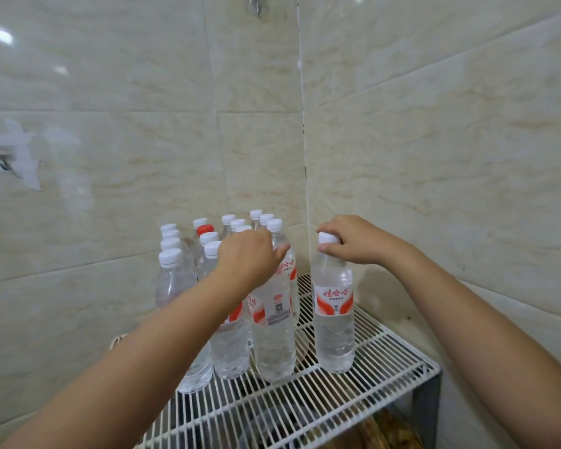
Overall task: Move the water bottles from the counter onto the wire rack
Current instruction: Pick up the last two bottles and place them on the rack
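Glossy beige marble-patterned tiles (434, 140) form the corner. A white wire rack (353, 377) of thin parallel bars is set into it. Clear ribbed plastic bottles (182, 286) with white caps are clustered upright at its back left; one red cap (205, 229) is seen. A separate bottle (334, 319) stands on the rack, its neck pinched by the right hand (353, 243). The front bottle (274, 332) of the cluster is gripped at the top by the left hand (248, 254), fingers curled.

The bottles (272, 335) are clear with white caps (170, 257) and red-and-white labels (334, 299); one cap (205, 229) near the rack's back edge is red. The rack (337, 393) is white wire. The wall tiles (434, 157) are cream, veined like marble.
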`<state>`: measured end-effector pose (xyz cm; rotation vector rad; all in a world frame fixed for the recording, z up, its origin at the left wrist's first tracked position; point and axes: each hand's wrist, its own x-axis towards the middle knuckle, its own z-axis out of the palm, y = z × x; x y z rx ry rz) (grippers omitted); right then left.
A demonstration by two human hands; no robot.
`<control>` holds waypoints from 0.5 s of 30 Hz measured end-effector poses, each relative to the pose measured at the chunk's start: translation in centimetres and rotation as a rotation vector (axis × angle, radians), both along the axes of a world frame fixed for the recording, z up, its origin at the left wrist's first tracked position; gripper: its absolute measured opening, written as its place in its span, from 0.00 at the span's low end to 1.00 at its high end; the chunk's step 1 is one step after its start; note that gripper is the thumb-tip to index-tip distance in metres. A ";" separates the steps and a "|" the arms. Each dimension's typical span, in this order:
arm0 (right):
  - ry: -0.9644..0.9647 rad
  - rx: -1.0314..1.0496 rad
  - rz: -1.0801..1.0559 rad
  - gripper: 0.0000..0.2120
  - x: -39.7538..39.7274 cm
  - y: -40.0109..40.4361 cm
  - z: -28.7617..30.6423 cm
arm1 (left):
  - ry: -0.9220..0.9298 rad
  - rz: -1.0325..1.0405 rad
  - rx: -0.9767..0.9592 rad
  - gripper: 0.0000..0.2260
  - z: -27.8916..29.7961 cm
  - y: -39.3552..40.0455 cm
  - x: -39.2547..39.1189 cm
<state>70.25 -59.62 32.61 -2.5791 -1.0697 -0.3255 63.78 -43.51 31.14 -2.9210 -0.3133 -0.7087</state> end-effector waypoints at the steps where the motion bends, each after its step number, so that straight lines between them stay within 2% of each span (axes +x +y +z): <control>1: -0.010 0.015 -0.009 0.10 -0.1 0.1 -0.2 | 0.064 -0.083 -0.028 0.20 0.0 0.2 -0.3; 4: -0.040 0.010 -0.016 0.10 -0.5 0.0 -0.5 | 0.256 -0.288 -0.094 0.21 0.8 1.3 -1.2; 7: -0.024 -0.014 -0.021 0.14 -0.5 -0.1 -0.4 | 0.248 -0.335 -0.051 0.22 1.6 1.9 -1.8; 11: -0.025 0.015 -0.036 0.21 -0.3 0.7 -0.4 | 0.188 -0.245 -0.075 0.17 2.0 1.4 -2.0; 15: -0.016 0.041 0.005 0.21 0.1 2.1 -0.1 | 0.137 -0.147 -0.047 0.14 1.7 0.3 -1.3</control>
